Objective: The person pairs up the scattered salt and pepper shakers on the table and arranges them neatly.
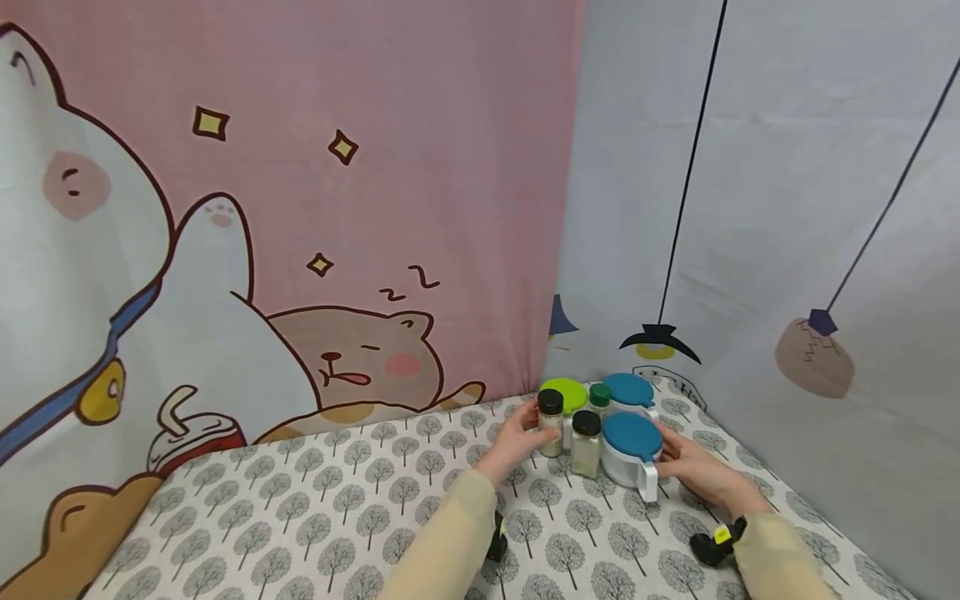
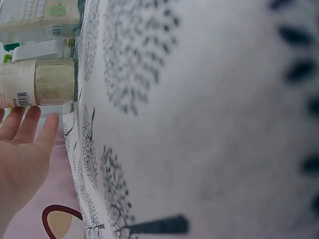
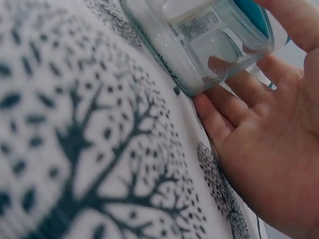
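Note:
In the head view my left hand [image 1: 519, 440] is at the left side of a round spice jar [image 1: 551, 437] with a black cap. The left wrist view shows straight fingers [image 2: 47, 130] right at the jar's side. A second black-capped jar [image 1: 585, 454], square in shape, stands just to its right. My right hand [image 1: 701, 471] rests its extended fingers against the right side of a clear container [image 1: 622, 468] with a blue lid and a white handle. Seen from the right wrist, those fingers [image 3: 239, 89] lie along the container's wall, palm facing it.
Behind these stand a green-lidded container [image 1: 566, 392], a small jar with a dark green cap [image 1: 600, 395] and another blue-lidded container [image 1: 630, 388]. The group stands close together near the back corner of the tree-print tablecloth [image 1: 330, 508], by the pink curtain [image 1: 450, 167] and grey curtain [image 1: 750, 208].

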`<action>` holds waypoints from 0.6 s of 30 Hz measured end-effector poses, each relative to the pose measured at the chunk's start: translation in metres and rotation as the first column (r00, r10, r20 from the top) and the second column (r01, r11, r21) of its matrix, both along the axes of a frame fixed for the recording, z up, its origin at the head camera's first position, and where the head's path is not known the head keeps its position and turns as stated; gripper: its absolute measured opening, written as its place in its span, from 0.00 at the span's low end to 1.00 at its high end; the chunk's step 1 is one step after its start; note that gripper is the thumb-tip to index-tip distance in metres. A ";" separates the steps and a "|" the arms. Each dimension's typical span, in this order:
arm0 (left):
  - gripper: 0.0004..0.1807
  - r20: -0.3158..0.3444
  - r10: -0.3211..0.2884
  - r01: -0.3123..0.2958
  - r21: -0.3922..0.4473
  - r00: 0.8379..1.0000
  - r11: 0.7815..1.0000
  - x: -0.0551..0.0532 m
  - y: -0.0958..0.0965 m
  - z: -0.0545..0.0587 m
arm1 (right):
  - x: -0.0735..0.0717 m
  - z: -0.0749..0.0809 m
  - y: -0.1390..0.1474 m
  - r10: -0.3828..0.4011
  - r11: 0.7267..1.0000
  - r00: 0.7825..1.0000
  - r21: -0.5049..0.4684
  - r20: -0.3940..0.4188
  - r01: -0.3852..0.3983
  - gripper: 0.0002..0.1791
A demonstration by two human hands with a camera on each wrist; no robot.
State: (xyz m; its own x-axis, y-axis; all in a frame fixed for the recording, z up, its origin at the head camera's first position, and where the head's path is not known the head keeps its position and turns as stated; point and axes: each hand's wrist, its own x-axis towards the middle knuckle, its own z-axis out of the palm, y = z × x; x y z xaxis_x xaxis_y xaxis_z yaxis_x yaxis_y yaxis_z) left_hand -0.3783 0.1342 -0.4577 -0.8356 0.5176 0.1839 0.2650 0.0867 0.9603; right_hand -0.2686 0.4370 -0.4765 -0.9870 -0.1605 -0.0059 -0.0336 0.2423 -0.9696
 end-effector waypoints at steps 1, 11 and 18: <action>0.37 -0.001 -0.002 0.002 0.002 1.000 1.000 0.000 0.000 0.000 | -0.001 0.000 0.000 -0.001 1.000 1.000 0.004 0.000 0.001 0.58; 0.37 0.031 0.017 -0.017 0.006 0.999 1.000 -0.003 0.002 -0.002 | -0.004 0.000 -0.005 -0.022 0.998 0.999 0.056 -0.027 0.023 0.58; 0.34 -0.008 0.069 -0.069 -0.001 0.998 0.998 -0.004 0.006 -0.005 | -0.007 0.000 -0.009 0.009 0.990 0.994 0.138 -0.104 0.005 0.61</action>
State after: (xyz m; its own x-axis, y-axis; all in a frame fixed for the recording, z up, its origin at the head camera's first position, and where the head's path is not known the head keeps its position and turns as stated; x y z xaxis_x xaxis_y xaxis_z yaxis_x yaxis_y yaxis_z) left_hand -0.3821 0.1403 -0.4623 -0.8677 0.4592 0.1905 0.2665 0.1060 0.9580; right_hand -0.2757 0.4279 -0.4762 -0.9831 -0.1672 0.0752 -0.1337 0.3733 -0.9180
